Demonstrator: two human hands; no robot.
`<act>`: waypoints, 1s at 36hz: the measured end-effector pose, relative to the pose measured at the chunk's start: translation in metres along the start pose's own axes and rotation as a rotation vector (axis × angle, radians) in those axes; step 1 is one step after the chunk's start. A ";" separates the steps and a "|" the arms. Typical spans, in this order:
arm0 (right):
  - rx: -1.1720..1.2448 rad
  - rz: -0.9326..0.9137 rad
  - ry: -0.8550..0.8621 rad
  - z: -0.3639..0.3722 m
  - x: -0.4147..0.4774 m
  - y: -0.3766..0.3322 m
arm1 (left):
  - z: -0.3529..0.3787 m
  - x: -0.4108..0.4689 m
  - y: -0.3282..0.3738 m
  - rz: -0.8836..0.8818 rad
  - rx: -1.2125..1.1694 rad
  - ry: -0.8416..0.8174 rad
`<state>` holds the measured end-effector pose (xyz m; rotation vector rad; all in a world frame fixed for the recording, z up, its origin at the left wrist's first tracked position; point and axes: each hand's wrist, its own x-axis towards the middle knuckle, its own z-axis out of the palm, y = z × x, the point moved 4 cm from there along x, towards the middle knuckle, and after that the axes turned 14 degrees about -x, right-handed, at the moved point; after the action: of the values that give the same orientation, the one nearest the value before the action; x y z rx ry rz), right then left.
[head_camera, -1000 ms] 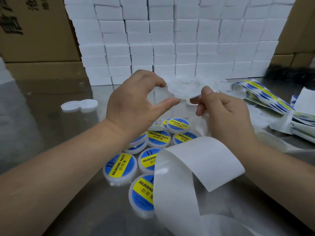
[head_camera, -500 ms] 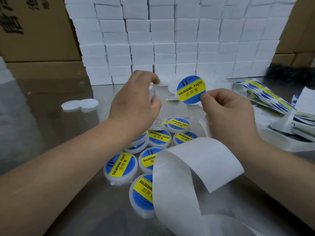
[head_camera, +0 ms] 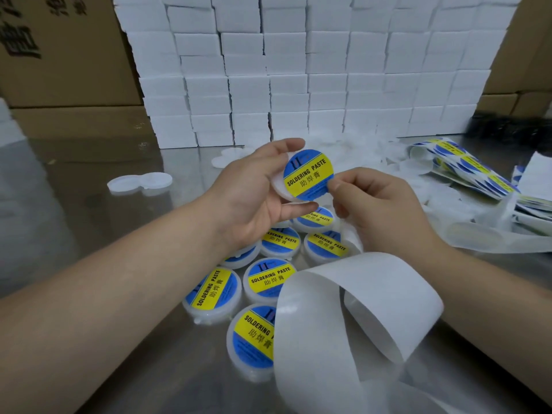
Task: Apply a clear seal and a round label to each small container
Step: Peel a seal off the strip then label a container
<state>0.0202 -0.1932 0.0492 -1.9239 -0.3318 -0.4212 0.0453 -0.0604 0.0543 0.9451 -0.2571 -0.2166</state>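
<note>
Nearest: a curl of bare white backing strip (head_camera: 358, 309) overlaps one tub.

Under and beside it on the tabletop (head_camera: 74, 219) sit the finished containers (head_camera: 212, 291), several of them, all labelled.

Above them the left hand (head_camera: 254, 198) grips a small container (head_camera: 279, 183) by its rim. The right hand (head_camera: 379, 204) pinches the edge of the round label (head_camera: 307, 174), which lies over the lid. Judged not yet pressed down. Clear seal: cannot tell.

The label reads "SOLDERING PASTE 助焊膏", yellow band on blue.

Farther off: bare white lids (head_camera: 140, 182) left, label sheets (head_camera: 466, 171) right, so more remains. White boxes (head_camera: 298, 70) are stacked behind.
</note>
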 end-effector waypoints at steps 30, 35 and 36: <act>0.044 0.129 -0.051 0.003 -0.001 0.003 | -0.001 0.002 -0.005 0.075 0.023 -0.068; 0.029 0.119 -0.060 0.004 -0.001 0.004 | -0.001 0.002 -0.005 0.083 0.037 -0.072; 0.024 0.118 -0.060 0.004 0.000 0.004 | -0.001 0.002 -0.005 0.084 0.038 -0.071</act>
<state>0.0222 -0.1915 0.0441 -1.9240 -0.2601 -0.2810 0.0470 -0.0633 0.0497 0.9631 -0.3664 -0.1683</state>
